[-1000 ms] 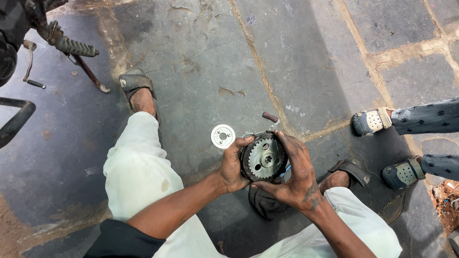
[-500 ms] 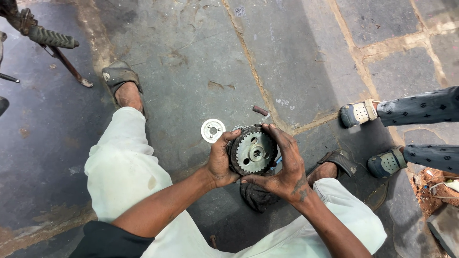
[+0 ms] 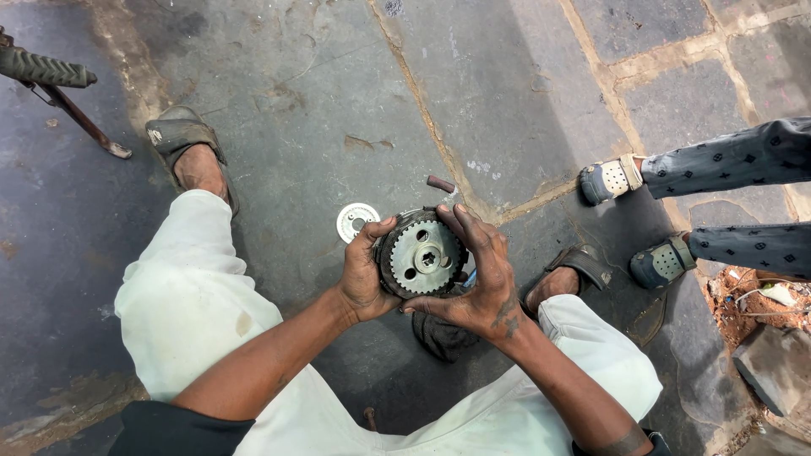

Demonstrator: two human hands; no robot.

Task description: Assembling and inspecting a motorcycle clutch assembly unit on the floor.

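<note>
I hold a round toothed metal gear assembly (image 3: 421,256) between both hands, above the stone floor and between my knees. My left hand (image 3: 365,272) grips its left rim with the thumb on the edge. My right hand (image 3: 480,279) wraps its right side, fingers curled over the top. The gear's pale face with several holes points up at me. A dark cloth (image 3: 441,336) lies on the floor just under my hands. A white round disc (image 3: 356,220) lies on the floor just left of the gear, and a short rusty pin (image 3: 440,183) lies beyond it.
My sandalled feet (image 3: 190,150) and white trousers frame the spot. Another person's two feet in grey shoes (image 3: 610,179) stand at the right. A motorcycle foot peg and stand (image 3: 51,80) reach in at the top left. Rubble and a stone block (image 3: 773,363) lie at the lower right.
The view has drifted, so everything sits slightly lower left in frame. My hands keep hold of the gear, which has turned a little in my grip.
</note>
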